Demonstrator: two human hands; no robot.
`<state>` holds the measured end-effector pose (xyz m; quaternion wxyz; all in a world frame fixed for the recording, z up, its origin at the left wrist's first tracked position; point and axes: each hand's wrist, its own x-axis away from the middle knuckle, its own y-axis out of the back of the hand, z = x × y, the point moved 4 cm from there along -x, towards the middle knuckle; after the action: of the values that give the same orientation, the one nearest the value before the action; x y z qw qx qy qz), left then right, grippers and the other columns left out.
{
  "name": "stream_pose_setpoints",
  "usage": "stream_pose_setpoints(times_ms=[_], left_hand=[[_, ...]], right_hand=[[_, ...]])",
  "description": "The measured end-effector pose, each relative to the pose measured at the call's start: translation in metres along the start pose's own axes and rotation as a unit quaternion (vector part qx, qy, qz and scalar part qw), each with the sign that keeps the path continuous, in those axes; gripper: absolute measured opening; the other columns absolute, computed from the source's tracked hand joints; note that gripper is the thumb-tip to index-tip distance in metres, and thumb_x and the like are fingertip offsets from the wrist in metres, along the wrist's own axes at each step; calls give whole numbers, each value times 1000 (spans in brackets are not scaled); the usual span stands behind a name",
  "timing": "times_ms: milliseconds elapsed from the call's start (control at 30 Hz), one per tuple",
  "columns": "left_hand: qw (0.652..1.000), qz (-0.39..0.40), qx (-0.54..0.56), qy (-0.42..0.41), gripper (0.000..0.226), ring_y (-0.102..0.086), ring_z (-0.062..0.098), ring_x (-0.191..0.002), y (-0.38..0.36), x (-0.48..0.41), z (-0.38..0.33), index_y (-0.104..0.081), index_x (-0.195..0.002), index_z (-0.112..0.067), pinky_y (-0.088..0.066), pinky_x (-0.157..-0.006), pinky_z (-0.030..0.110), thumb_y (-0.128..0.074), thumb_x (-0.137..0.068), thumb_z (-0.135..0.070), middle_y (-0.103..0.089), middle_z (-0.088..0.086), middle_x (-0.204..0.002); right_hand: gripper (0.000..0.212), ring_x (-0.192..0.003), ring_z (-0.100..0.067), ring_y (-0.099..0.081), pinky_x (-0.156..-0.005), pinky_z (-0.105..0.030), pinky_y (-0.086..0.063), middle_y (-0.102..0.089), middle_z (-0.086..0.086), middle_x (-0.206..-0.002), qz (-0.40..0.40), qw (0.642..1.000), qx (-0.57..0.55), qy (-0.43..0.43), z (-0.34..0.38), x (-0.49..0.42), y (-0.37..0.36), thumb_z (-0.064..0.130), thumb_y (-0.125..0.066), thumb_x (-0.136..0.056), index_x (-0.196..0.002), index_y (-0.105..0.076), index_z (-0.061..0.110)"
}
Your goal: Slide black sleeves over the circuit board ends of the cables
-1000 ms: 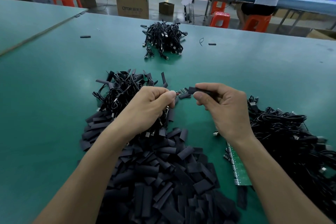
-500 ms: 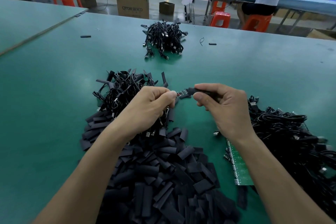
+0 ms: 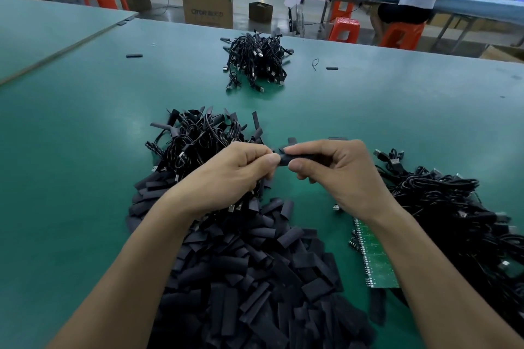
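left hand (image 3: 235,176), right hand (image 3: 340,176) pinch one sleeve (image 3: 284,161) between three cable heaps (image 3: 256,61) (image 3: 195,136) (image 3: 453,221).

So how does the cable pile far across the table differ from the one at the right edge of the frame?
The far cable pile is small, compact and wholly in view; the right cable pile is larger, sprawling and cut by the frame's right edge. The far cable pile lies alone near the table's far edge; the right cable pile lies close by, near the green circuit board panel. Both are tangled black cables with metal plugs on the green table.
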<state>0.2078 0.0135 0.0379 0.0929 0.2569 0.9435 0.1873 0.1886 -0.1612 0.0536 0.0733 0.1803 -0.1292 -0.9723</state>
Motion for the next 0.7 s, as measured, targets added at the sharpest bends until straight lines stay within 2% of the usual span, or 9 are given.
stream_pose_setpoints(times_ms=[100, 200, 267, 367, 467, 500, 600, 700], left_hand=[[1000, -2, 3, 1, 36, -30, 22, -57, 2, 0, 2, -66, -73, -23, -28, -51, 46, -52, -103, -36, -38, 0, -58], [1000, -10, -18, 7, 33, -43, 12, -52, 3, -2, 5, -70, -73, -24, -36, -51, 26, -56, -101, -33, -53, -8, -54], [999, -34, -24, 13, 27, -50, 5, -51, 4, -2, 5, -73, -77, -22, -40, -52, 16, -61, -98, -34, -63, -7, -57], [995, -104, -13, -1, 15, -59, 7, -53, 6, -1, 2, -73, -83, -20, -49, -55, 19, -72, -90, -33, -72, -3, -66], [989, -146, 36, -9, 14, -66, 24, -60, 9, 0, -1, -70, -86, -15, -56, -61, 33, -79, -85, -25, -75, 4, -71], [988, -148, 44, -9, 13, -67, 25, -61, 9, 0, -2, -70, -86, -14, -56, -63, 34, -78, -86, -24, -75, 5, -72], [988, -145, 52, 4, 10, -66, 14, -60, 8, 0, -2, -72, -86, -14, -56, -64, 26, -75, -89, -22, -76, 3, -76], [987, -156, 39, 28, 12, -69, 14, -65, 8, 0, 1, -74, -85, -19, -57, -69, 29, -76, -87, -30, -77, 0, -77]], right_hand=[[18, -67, -9, -66, -65, -16, -51, -76, -7, -82, 9, 1000, -3, 1, 1, 0, 0, 14, -78, -78, -92, -77, 25], [23, -68, -9, -68, -66, -15, -51, -76, 2, -79, 12, 1000, 16, 4, -1, 1, 1, 6, -78, -80, -92, -77, 26], [25, -66, -12, -67, -65, -17, -52, -75, 2, -75, -6, 1000, 29, 7, -3, 2, 1, 6, -78, -82, -91, -77, 29], [24, -64, -15, -68, -62, -19, -52, -74, -1, -71, -45, 998, 37, 9, -6, 5, 0, 9, -78, -83, -89, -76, 33], [21, -62, -10, -69, -59, -18, -52, -73, 4, -69, -81, 996, 35, 7, -9, 7, 0, 10, -78, -83, -89, -77, 30], [21, -61, -9, -68, -59, -17, -52, -73, 6, -69, -94, 995, 30, 5, -10, 7, 1, 9, -78, -84, -89, -77, 29], [22, -60, -9, -68, -57, -18, -52, -73, 6, -68, -115, 993, 13, 1, -11, 9, 2, 7, -78, -83, -88, -77, 28], [23, -59, -9, -67, -58, -18, -52, -74, 2, -69, -117, 993, -5, 6, -11, 11, 1, 5, -77, -83, -89, -77, 28]])
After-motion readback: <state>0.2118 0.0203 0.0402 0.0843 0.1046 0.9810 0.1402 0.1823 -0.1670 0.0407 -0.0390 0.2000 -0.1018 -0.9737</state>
